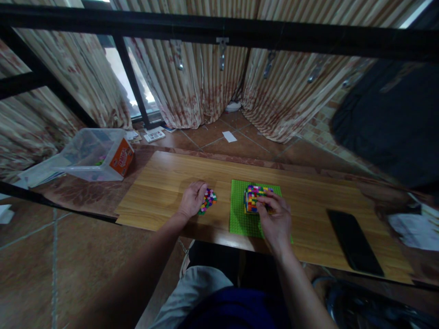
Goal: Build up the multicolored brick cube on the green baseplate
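A block built of many-coloured toy bricks stands on a bright green studded baseplate. My right hand reaches over its right side, thumb and forefinger pinched together at the top of the bricks. Whatever lies between those fingertips is too small to make out. To the left, a small heap of loose coloured bricks lies on the wooden board. My left hand rests at the heap's left edge with its fingers curled in, covering part of it; anything inside them is hidden.
On the wooden board, a black phone-like slab lies at the right. A clear plastic box with an orange label stands at the far left. A dark metal bar crosses in front of striped curtains.
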`<state>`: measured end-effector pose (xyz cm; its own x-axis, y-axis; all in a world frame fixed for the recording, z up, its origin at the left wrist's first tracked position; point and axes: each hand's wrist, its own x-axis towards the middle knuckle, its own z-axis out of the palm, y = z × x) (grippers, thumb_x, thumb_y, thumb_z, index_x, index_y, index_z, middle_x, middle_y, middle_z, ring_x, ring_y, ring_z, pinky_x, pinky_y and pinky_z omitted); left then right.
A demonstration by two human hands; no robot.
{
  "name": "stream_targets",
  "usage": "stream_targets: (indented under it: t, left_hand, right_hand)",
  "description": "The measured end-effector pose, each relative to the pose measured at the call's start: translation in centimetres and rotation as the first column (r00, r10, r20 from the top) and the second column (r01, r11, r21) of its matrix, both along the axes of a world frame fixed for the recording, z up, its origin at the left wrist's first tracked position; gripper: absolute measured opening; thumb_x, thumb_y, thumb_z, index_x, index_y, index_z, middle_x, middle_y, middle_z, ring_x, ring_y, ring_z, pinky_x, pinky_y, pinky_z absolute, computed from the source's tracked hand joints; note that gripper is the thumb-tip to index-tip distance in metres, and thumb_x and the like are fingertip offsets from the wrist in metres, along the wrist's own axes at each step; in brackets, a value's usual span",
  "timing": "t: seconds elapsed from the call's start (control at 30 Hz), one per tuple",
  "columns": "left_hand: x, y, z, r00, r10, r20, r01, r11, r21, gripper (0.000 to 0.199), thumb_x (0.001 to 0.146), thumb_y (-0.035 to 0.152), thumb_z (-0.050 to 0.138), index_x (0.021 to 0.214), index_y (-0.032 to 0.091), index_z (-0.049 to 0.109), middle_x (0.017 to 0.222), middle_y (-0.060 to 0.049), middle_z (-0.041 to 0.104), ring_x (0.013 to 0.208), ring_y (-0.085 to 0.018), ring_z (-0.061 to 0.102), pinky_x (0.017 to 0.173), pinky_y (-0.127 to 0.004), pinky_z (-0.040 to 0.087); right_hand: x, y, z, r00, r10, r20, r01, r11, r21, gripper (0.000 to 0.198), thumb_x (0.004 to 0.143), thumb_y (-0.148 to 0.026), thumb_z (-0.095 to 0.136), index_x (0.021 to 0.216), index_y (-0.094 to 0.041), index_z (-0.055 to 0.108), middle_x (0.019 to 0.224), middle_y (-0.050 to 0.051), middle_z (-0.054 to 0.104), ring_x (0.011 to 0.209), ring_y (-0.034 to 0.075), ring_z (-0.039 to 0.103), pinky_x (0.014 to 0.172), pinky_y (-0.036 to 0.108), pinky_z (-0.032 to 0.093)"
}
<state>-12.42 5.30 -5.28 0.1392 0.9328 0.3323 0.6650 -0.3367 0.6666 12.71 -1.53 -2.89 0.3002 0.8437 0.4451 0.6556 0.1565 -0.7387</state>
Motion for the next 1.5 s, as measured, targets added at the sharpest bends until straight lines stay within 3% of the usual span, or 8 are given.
stream_targets:
  t: [0.73,0.93,1.07,1.13,1.27,1.5]
  left_hand:
    - [0.0,-0.1,0.0,1.0,-0.011,-0.001,0.011,1.0,0.004,0.039,0.097,0.038,0.033,0.092,0.02,0.067,0.1,-0.007,0.071,0.099,-0.02,0.064,0.094,-0.034,0.049]
    - [0.1,-0.1,-0.2,1.0,0.006,0.001,-0.006,1.0,0.016,0.04,0.097,0.039,0.033,0.091,0.02,0.068,0.098,-0.007,0.072,0.098,-0.019,0.065,0.092,-0.032,0.049]
    - [0.1,0.0,-0.3,1.0,0.011,0.008,-0.011,1.0,0.02,0.04,0.097,0.04,0.033,0.09,0.02,0.067,0.095,-0.007,0.072,0.095,-0.019,0.065,0.09,-0.031,0.05]
    - [0.0,0.0,-0.4,1.0,0.004,0.011,-0.004,1.0,0.018,0.04,0.097,0.04,0.033,0.09,0.02,0.067,0.095,-0.007,0.071,0.094,-0.019,0.065,0.09,-0.031,0.05]
    - [0.0,0.0,-0.4,1.0,-0.006,0.013,0.006,1.0,0.016,0.04,0.097,0.039,0.032,0.089,0.02,0.067,0.096,-0.007,0.071,0.094,-0.019,0.065,0.09,-0.032,0.049]
    - [0.1,-0.1,-0.2,1.0,-0.011,0.017,0.011,1.0,0.011,0.038,0.098,0.036,0.033,0.09,0.02,0.066,0.095,-0.007,0.071,0.094,-0.018,0.064,0.09,-0.031,0.049]
  right_hand:
    - [-0.8,0.4,-0.7,0.997,-0.082,0.008,0.082,0.997,0.001,0.017,0.08,-0.034,0.063,0.075,-0.021,0.072,0.109,0.009,0.066,0.108,0.025,0.055,0.096,0.045,0.035]
    - [-0.4,0.4,-0.5,0.991,-0.062,0.119,0.058,0.998,0.04,0.018,0.082,-0.034,0.061,0.076,-0.02,0.071,0.105,0.01,0.066,0.105,0.025,0.056,0.095,0.046,0.037]
    - [-1.7,-0.3,0.8,0.971,-0.06,0.232,0.024,0.988,0.153,0.015,0.085,-0.03,0.06,0.082,-0.02,0.071,0.106,0.01,0.066,0.104,0.025,0.057,0.096,0.046,0.038]
    - [-3.3,-0.7,1.2,0.971,0.006,0.237,-0.047,0.985,0.165,0.013,0.087,-0.027,0.059,0.085,-0.021,0.07,0.103,0.008,0.067,0.102,0.023,0.057,0.094,0.043,0.04]
    - [-7.0,-0.3,0.3,0.929,0.303,0.212,-0.306,0.952,-0.018,0.019,0.09,-0.02,0.051,0.091,-0.022,0.069,0.094,0.006,0.067,0.091,0.02,0.058,0.083,0.035,0.046]
    - [-9.6,1.9,-2.7,0.884,0.401,0.242,-0.362,0.912,-0.192,0.019,0.086,-0.014,0.051,0.089,-0.022,0.068,0.089,0.005,0.065,0.089,0.021,0.056,0.082,0.034,0.044]
